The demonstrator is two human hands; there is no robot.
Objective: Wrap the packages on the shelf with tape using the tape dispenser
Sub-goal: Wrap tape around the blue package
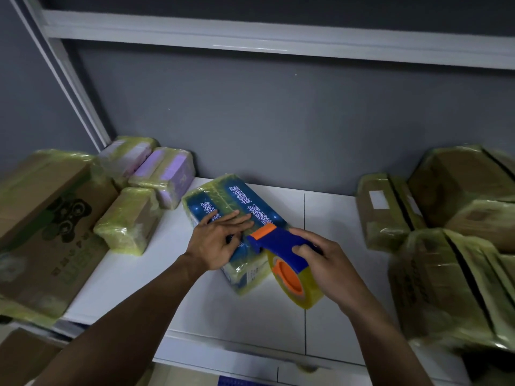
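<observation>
A blue package (223, 201) with white lettering, wound in yellowish tape, lies slanted in the middle of the white shelf (156, 274). My left hand (217, 240) presses flat on its top with fingers stretched out. My right hand (323, 260) grips the blue and orange tape dispenser (278, 243), whose orange front edge rests on the package beside my left fingertips. Its roll of yellowish tape (306, 291) hangs off the package's near right side.
Taped cardboard boxes (47, 227) and small taped parcels (128, 218), two of them purple (167, 174), fill the left. Stacked taped cartons (446, 246) stand at the right. A grey wall is behind, and an upper shelf board (250, 37) runs above.
</observation>
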